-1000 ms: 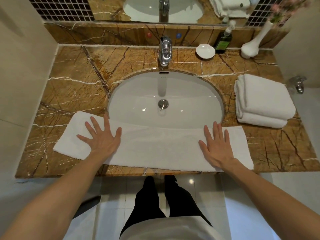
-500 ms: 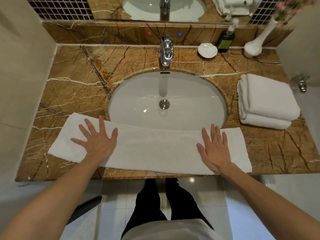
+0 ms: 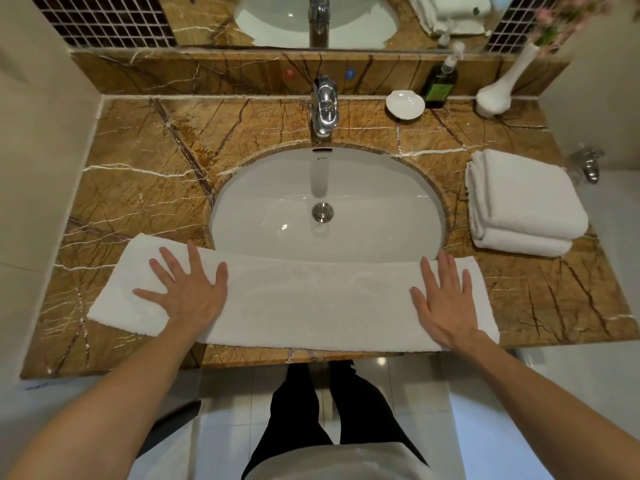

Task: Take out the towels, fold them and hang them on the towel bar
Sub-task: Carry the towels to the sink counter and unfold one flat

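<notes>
**Marble tabletop, one towel pressed flat along its front edge**

Brown veined marble forms the tabletop (image 3: pixel 145 188), glossy pale floor tiles below its front edge. Nearest, a white terry towel (image 3: pixel 311 303), folded into a long strip, runs left to right along that edge, overlapping the basin's near rim. Left hand (image 3: pixel 188 291) and right hand (image 3: pixel 446 299) lie palm-down on it, fingers spread, each grip fully open and clasping nothing. Beyond sits the oval white sink (image 3: pixel 381 209), then the chrome tap (image 3: pixel 325 105). Two more folded towels (image 3: pixel 526 202) are stacked at right.

towel (image 3: pixel 311 303): white | countertop (image 3: pixel 138 161): brown, white-veined | sink (image 3: pixel 277 202): white | bottle (image 3: pixel 440 85): dark green
</notes>
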A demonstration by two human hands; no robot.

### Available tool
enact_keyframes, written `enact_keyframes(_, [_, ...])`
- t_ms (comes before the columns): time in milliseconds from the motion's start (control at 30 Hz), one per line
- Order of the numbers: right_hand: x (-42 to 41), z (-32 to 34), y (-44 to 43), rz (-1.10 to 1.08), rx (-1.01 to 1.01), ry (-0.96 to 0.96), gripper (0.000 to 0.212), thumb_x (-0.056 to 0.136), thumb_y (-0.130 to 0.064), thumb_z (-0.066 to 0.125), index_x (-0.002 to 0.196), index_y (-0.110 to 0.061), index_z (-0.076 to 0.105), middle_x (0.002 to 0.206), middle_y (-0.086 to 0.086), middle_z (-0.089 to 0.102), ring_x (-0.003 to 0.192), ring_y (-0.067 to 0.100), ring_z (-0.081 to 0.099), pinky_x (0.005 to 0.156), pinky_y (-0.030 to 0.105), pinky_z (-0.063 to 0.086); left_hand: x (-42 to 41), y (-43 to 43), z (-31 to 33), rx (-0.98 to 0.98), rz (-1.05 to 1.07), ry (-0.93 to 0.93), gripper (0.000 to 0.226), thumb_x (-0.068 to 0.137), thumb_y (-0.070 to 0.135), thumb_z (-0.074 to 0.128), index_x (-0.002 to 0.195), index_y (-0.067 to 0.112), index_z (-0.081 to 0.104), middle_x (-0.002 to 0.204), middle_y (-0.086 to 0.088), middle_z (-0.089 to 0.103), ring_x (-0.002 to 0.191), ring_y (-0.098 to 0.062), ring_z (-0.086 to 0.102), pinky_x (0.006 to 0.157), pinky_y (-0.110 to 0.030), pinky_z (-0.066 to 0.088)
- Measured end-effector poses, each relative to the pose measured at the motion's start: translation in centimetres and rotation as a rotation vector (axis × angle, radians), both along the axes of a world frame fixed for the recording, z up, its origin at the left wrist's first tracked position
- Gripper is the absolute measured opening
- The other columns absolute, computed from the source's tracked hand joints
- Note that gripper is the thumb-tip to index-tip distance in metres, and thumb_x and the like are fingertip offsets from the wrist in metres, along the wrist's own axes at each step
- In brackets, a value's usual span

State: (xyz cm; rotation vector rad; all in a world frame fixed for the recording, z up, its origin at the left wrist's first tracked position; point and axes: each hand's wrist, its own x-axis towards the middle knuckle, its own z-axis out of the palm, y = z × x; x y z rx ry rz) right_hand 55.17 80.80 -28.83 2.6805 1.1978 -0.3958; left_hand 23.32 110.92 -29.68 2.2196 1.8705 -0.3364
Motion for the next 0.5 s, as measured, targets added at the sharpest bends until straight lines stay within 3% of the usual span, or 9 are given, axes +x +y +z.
enact_keyframes(333, [-0.2,0.3,0.1,0.01,0.003,0.004,0.069,0.093,-0.057,0.0,0.152,-0.022,-0.009,0.158,0.011,-0.019,0.145,0.023,-0.021,0.118,0.046,-0.009,-0.1,-0.2,0.0,-0.003,-0.016,-0.007,0.083,0.081,0.076,-0.002,0.149,0.031,-0.012,0.157,-0.011,-0.018,0.143,-0.035,-0.019,0.104,-0.069,-0.014])
enact_keyframes(500, [-0.5,1.7,0.7,0.045,0.029,-0.01,0.068,0.095,-0.054,0.005,0.153,-0.019,0.001,0.16,0.014,-0.008,0.147,0.025,-0.014,0.119,0.043,-0.006,0.5,-0.4,0.6,0.019,-0.104,-0.022,0.082,0.081,0.075,-0.002,0.149,0.03,-0.014,0.156,-0.013,-0.021,0.142,-0.034,-0.023,0.105,-0.063,-0.018])
